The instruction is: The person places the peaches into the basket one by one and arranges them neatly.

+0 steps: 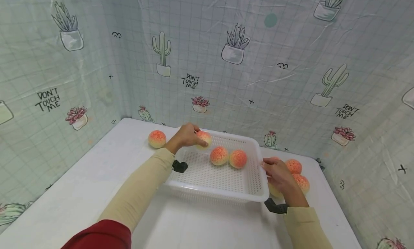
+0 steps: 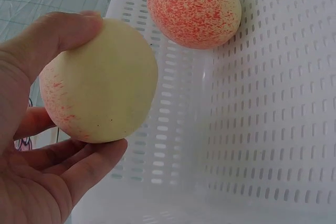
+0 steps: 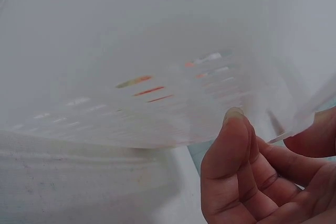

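In the head view my left hand (image 1: 187, 135) holds a peach (image 1: 204, 139) over the back left part of a white perforated plastic basket (image 1: 223, 196). The left wrist view shows that peach (image 2: 107, 85) between thumb and fingertips, its pale yellow side towards the camera. Two more red-and-yellow peaches, one (image 1: 219, 155) beside the other (image 1: 238, 159), lie on the basket's floor. My right hand (image 1: 277, 173) grips the basket's right rim. From the right wrist, its curled fingers (image 3: 226, 166) show close against the white basket wall (image 3: 131, 35).
A single peach (image 1: 157, 139) sits on the white table (image 1: 106, 170) left of the basket. Several others, among them one peach (image 1: 293, 166) at the back, lie right of the basket, partly behind my right hand. A cactus-print curtain (image 1: 207, 62) hangs around the table.
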{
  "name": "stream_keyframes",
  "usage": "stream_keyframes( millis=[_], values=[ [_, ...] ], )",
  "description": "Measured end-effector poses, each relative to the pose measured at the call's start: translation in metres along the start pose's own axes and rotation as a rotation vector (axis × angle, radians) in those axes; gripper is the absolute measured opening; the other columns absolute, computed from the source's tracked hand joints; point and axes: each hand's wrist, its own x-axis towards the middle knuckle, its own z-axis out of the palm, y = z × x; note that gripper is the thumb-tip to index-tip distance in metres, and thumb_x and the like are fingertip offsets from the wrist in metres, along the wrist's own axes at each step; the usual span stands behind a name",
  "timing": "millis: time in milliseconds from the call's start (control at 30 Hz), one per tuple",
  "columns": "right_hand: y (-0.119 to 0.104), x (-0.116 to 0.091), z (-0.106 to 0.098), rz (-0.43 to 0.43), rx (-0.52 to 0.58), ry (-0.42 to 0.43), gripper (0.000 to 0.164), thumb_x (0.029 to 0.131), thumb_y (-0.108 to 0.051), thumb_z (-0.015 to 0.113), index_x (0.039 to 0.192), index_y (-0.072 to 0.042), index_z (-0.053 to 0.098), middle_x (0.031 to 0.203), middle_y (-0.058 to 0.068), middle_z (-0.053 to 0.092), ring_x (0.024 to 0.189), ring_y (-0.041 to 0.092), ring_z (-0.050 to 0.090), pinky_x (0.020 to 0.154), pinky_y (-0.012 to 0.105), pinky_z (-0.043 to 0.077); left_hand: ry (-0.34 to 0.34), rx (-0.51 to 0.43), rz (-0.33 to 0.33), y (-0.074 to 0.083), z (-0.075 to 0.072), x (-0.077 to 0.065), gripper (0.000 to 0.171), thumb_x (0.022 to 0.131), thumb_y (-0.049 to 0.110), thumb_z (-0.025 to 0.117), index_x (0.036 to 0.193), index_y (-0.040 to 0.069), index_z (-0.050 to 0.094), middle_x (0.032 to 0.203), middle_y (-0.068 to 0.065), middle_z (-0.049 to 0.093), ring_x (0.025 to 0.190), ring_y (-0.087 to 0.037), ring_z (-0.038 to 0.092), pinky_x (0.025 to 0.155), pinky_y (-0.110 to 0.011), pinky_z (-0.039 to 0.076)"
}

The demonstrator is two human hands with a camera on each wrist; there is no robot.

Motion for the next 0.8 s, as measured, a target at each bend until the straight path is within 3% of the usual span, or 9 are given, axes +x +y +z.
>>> stream_keyframes(
  millis=[367,800],
  values=[
    [0.001,0.003,0.001,0.011,-0.008,0.006,0.049,0.109,-0.025,0.056,0.151,-0.002,0.047,0.136,0.012,0.063,0.105,0.017,0.068,0.087,0.031,0.061,-0.039,0.015,-0.014,-0.004,0.007,0.002,0.075,0.077,0.036,0.091,0.137,-0.001,0.064,0.131,-0.015,0.069,0.114,-0.028,0.065,0.101,-0.043,0.057],
    [-0.001,0.001,0.002,0.026,-0.007,0.017,0.05,0.108,-0.025,0.056,0.152,-0.003,0.045,0.136,0.012,0.062,0.106,0.019,0.067,0.087,0.031,0.06,-0.065,0.064,-0.022,-0.005,0.012,0.006,0.066,0.076,0.031,0.093,0.129,-0.001,0.069,0.122,-0.013,0.072,0.105,-0.024,0.064,0.096,-0.038,0.056]
  ],
)
